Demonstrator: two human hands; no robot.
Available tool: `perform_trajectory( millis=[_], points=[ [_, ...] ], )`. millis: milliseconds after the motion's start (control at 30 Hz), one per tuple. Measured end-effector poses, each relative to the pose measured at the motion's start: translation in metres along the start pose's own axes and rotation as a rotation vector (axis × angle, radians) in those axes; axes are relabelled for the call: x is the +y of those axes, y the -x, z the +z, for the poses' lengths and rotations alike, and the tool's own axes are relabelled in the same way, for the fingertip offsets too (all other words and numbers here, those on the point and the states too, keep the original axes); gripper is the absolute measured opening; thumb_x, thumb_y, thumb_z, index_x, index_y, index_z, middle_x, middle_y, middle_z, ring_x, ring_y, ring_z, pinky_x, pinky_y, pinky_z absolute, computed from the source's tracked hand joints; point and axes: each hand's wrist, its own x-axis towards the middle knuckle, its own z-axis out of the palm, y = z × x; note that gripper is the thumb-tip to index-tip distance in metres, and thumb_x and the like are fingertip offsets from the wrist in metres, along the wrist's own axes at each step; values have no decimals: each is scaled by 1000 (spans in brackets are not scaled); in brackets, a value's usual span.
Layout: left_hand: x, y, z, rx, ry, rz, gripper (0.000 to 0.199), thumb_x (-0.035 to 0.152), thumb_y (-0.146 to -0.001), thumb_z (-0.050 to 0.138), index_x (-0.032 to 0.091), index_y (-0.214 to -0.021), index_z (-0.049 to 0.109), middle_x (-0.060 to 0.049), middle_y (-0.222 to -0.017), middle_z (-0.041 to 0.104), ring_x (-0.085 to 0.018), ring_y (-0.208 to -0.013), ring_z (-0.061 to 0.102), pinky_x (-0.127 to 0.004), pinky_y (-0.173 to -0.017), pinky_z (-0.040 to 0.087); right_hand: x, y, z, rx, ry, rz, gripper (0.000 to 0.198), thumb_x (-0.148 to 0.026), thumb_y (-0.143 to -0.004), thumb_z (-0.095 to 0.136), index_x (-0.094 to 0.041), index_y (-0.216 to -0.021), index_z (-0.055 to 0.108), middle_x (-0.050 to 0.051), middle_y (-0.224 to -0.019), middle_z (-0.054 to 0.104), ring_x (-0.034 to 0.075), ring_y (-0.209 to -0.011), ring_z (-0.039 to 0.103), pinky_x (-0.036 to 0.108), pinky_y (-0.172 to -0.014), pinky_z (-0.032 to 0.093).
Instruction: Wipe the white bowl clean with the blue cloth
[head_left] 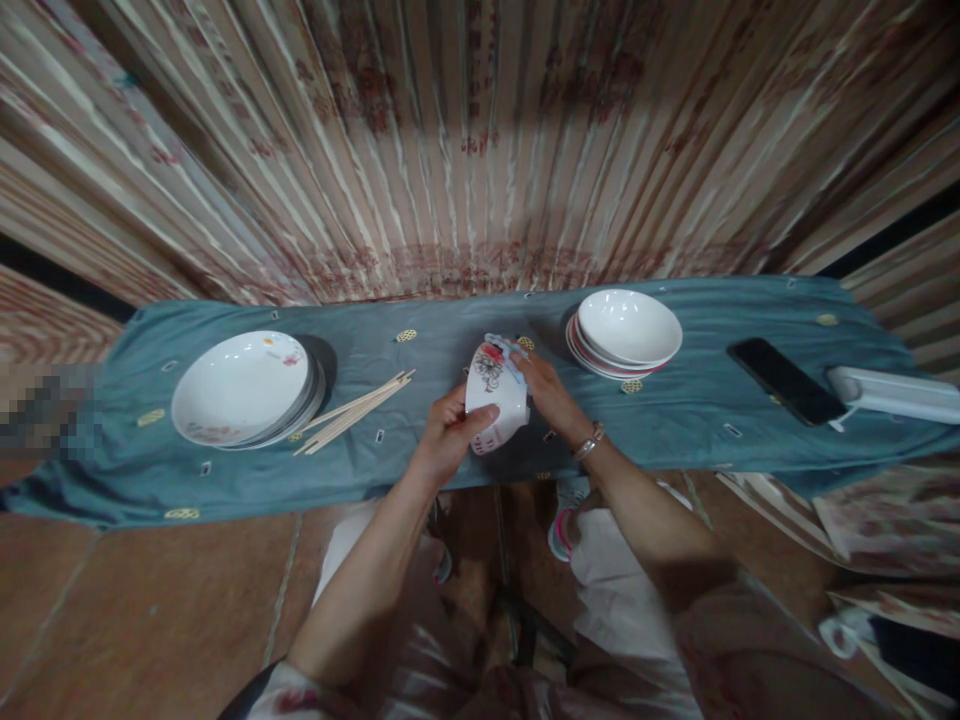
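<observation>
Gripping a white flowered bowl, the left hand has its thumb laid on the outer wall; the bowl is tipped on its side, held over the middle of the table. The fingers of the right hand hold a pale blue cloth against the bowl's far edge, and a bracelet circles that wrist. Chopsticks lie to the left, just beside stacked plates. Stacked bowls stand to the right; further out, a phone lies on the teal tablecloth.
</observation>
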Motion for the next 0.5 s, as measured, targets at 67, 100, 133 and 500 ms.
perform_trajectory(
  millis=[67, 100, 133, 500],
  points=[
    [-1, 0, 0, -8, -3, 7, 41, 33, -62, 82, 14, -98, 73, -6, -86, 73, -19, -79, 62, -29, -73, 46, -10, 7, 0, -7, 62, -60, 51, -53, -93, 43, -23, -134, 55, 5, -140, 57, 22, -130, 51, 41, -115, 34],
    [-2, -1, -1, -9, -4, 7, 40, 33, -62, 82, 14, -96, 73, -5, -84, 72, -18, -76, 61, -28, -72, 46, -15, 11, 0, -18, 122, -112, 51, -52, -94, 43, -24, -135, 54, 4, -143, 54, 22, -134, 47, 41, -117, 31],
    [-3, -1, -1, -8, -4, 10, 38, 33, -62, 82, 14, -94, 73, -5, -83, 72, -17, -73, 60, -28, -71, 45, -19, 14, 0, -36, 187, -169, 50, -50, -95, 42, -25, -137, 52, 3, -145, 51, 21, -137, 43, 41, -118, 28],
    [-4, 0, 1, -13, -46, 30, 34, 32, -65, 80, 14, -92, 73, -5, -84, 73, -17, -72, 60, -27, -70, 45, -14, 10, -2, -55, 121, -118, 52, -56, -93, 43, -28, -136, 54, 1, -143, 54, 21, -135, 47, 41, -117, 31]
  ],
)
